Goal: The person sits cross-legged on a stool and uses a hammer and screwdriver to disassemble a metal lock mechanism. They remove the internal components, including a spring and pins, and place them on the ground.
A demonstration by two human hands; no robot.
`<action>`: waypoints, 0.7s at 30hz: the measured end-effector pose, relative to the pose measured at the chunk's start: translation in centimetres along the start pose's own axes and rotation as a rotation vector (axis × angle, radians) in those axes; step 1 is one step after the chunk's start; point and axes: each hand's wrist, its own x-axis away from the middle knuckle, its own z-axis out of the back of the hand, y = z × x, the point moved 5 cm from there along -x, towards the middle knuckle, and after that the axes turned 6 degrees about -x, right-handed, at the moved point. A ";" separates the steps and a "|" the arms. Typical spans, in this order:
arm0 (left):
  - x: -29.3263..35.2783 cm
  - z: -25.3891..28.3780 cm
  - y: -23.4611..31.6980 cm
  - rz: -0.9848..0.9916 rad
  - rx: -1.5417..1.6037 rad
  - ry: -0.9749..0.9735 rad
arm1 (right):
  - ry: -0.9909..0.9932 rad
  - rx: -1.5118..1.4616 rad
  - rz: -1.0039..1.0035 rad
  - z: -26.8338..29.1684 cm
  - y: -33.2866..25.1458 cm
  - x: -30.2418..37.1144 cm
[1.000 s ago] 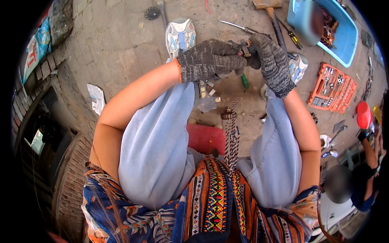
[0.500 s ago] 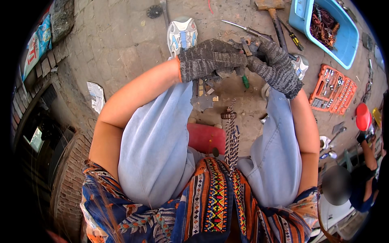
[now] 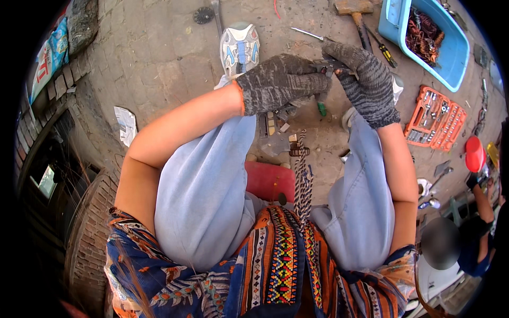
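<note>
Both my hands wear dark grey knit gloves. My left hand (image 3: 283, 82) is closed, its fingertips gripping a small dark part (image 3: 327, 69) between the two hands. My right hand (image 3: 368, 82) curls opposite, fingers bent and thumb close to that part; what it holds is hidden by the glove. A thin metal shaft (image 3: 307, 33), like a screwdriver's, points left from behind my right fingers. Just below the hands shows a green handle (image 3: 322, 108). Broken pieces and small blocks (image 3: 273, 130) lie under my left hand, between my knees.
A hammer (image 3: 362, 29) and a yellow-black tool (image 3: 388, 54) lie beyond my right hand. Farther right stand a blue bin (image 3: 449, 74) with copper-coloured wire and an orange socket set (image 3: 436, 116). A red seat (image 3: 270, 181) is between my legs. Another person (image 3: 480, 228) is at lower right.
My left hand has shifted slightly right and down. My right fingers have lifted and spread from the thumb. The flat metal piece and the screwdriver's handle seen earlier are now covered.
</note>
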 end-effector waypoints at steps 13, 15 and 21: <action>0.5 0.2 2.5 -0.561 -1.638 0.422 | -0.377 -1.361 -0.928 -4.2 0.3 1.8; 0.5 0.0 2.7 -0.530 -1.620 0.407 | -0.315 -1.330 -0.882 -4.1 0.4 1.9; 0.5 0.2 1.4 -0.606 -1.630 0.435 | -0.251 -1.285 -0.847 -3.9 0.5 2.1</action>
